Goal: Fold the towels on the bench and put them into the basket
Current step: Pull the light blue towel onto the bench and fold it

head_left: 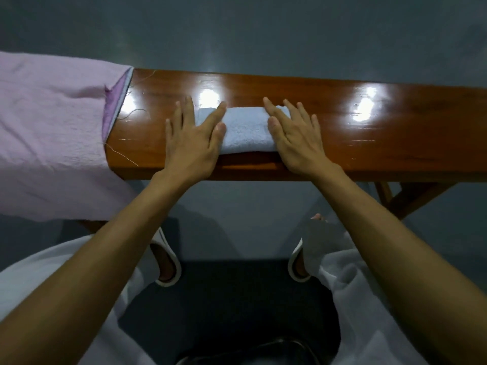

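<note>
Glossy brown wooden desk [369, 133] with glare spots, grey floor [263, 35] around it. At its middle lies a folded pale towel [246, 130], perhaps light blue. The left hand [192, 143] and right hand [295, 138] press flat, fingers straight, on its ends. A pink towel [52, 127] drapes the desk's left end.

No readable text or labels anywhere.

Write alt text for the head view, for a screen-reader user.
The left hand and right hand press flat on the two ends of a small folded pale-blue towel lying on a glossy wooden bench. A pink towel drapes over the bench's left end.
</note>
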The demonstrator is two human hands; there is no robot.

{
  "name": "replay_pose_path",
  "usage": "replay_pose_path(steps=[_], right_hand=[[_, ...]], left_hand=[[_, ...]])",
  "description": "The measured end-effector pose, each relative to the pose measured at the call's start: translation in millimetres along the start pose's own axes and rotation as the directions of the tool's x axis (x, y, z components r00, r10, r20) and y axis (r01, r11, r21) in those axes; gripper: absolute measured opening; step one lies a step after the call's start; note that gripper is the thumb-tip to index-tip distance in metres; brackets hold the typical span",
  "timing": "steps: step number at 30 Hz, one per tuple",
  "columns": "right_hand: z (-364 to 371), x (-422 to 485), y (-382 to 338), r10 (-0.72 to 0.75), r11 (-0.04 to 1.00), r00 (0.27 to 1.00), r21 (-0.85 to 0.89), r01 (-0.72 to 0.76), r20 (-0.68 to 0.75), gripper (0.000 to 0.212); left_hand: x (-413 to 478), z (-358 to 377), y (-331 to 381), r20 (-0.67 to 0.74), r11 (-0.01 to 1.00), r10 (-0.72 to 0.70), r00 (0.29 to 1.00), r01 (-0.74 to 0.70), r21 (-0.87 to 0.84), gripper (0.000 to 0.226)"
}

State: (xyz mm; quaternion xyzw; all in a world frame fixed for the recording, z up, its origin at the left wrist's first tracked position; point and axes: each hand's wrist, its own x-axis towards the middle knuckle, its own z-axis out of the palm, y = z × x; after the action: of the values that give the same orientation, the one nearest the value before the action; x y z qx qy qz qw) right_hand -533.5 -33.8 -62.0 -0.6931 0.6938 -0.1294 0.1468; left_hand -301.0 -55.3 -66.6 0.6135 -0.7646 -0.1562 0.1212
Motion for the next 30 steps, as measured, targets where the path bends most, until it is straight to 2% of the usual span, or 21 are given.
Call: replay_pose_path(steps=[2, 5, 8, 10, 12, 14, 19, 23, 27, 30], right_hand=[[-11.2, -2.7, 6.1, -0.02, 0.991, 1.0, 0.132, 0.02, 0.005, 0.055], [-27.5, -7.8, 16.8, -0.064, 0.94, 0.997, 0.333, 0.071, -0.032, 0.052], [-26.5, -10.4, 21.8, -0.11, 0.927, 0.993, 0.354, 0.121, -0.053, 0.047], [-22.9, -9.2, 19.6, -0.104, 0.91, 0.991, 0.394, 0.128, -0.083, 0.036], [-21.8, -7.5, 14.6, -0.068, 0.902, 0.993, 0.419, 0.104, -0.1, 0.03], [-25.9, -6.0, 8.9, -0.042, 0.927, 0.996, 0.368, 0.07, -0.085, 0.031], [-28.6, -2.9, -2.0, 0.011, 0.981, 0.999, 0.191, -0.017, 0.03, 0.041], [-28.7, -9.9, -12.8, 0.063, 0.997, 0.997, 0.037, -0.064, 0.037, 0.048], [-29.3, -15.4, -16.9, 0.078, 0.995, 0.996, 0.062, -0.08, 0.038, 0.048], [-36.3, -19.1, -18.0, 0.067, 0.993, 0.996, 0.095, -0.073, 0.06, 0.046]], left_hand=[[-3.0, -6.1, 2.9, -0.007, 0.996, -0.002, 1.0, 0.001, -0.092, 0.051], [-6.6, -26.6, 10.3, -0.104, 0.968, -0.044, 0.994, 0.017, -0.251, 0.055], [-17.9, -39.2, 8.1, -0.159, 0.961, -0.056, 0.986, 0.01, -0.278, 0.042], [-23.5, -36.2, 4.0, -0.121, 0.961, -0.07, 0.99, 0.035, -0.274, 0.026], [-23.6, -28.7, 2.9, -0.096, 0.954, -0.086, 0.992, 0.054, -0.295, 0.02], [-20.9, -24.5, 7.5, -0.091, 0.956, -0.098, 0.991, 0.069, -0.285, 0.026], [-15.5, -14.8, 15.6, -0.09, 0.984, -0.146, 0.985, 0.135, -0.116, 0.035], [-12.8, -12.2, 27.6, -0.091, 0.982, -0.162, 0.983, 0.152, -0.11, 0.035], [-13.9, -9.5, 39.2, -0.111, 0.958, -0.223, 0.969, 0.197, -0.207, 0.033], [-17.9, -3.5, 44.2, -0.178, 0.957, -0.251, 0.951, 0.217, -0.193, 0.032]])
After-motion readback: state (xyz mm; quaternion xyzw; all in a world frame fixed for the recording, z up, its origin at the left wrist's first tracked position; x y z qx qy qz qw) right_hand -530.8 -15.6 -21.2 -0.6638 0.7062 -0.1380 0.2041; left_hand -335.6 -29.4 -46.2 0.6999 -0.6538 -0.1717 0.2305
